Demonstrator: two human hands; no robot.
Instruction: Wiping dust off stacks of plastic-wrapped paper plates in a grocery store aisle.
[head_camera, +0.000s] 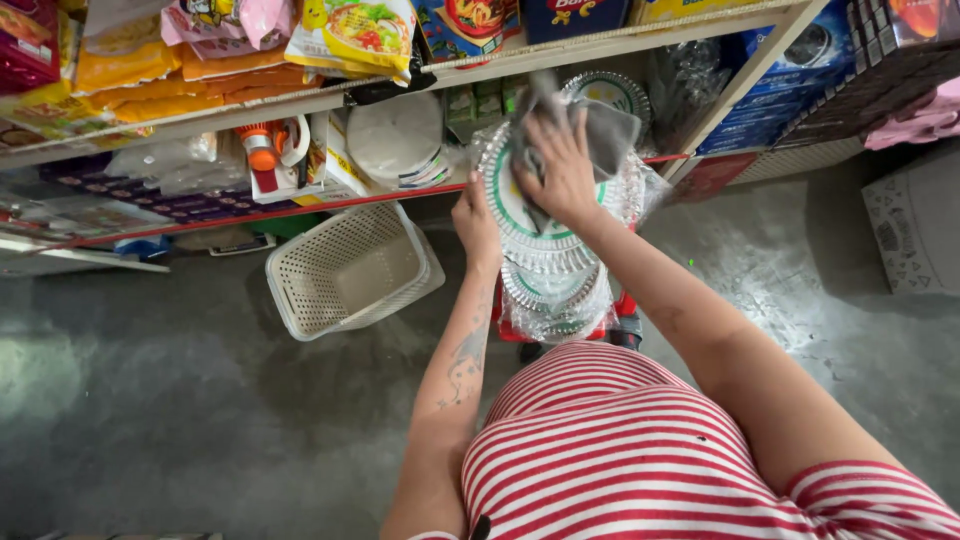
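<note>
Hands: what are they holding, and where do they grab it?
The left hand grips the left rim of a wrapped pack of silver paper plates. The right hand presses a grey cloth flat against its front.

Bare concrete floor (180, 400) lies open on the left; a white basket (345, 270) and crowded shelves (300, 105) block the way beside the wrapped plates (555, 250).

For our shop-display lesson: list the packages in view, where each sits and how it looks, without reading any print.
Noodle packet: upper shelf edge, yellow with a food picture.
Orange packets: upper shelf, left, flat stack.
Blue boxes: right shelf, stacked.
Wrapped foil plates: under both hands, round, silver with green rings.
Cardboard box: floor, right, grey-white.
</note>
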